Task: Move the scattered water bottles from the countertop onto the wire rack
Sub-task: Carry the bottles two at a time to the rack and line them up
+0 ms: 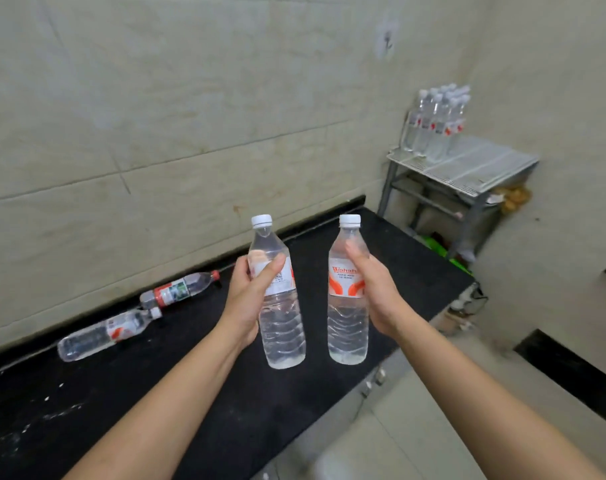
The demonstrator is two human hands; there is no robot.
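- The black countertop bore two bottles lying on their sides near the wall.
- The wire rack held standing bottles at its back.
- The left hand had its fingers clamped round one upright bottle.
- The right hand gripped another, both raised above the counter.

Utility or storage room: black stone bench along tiled wall, wire rack stocked with bottled water, bare floor.
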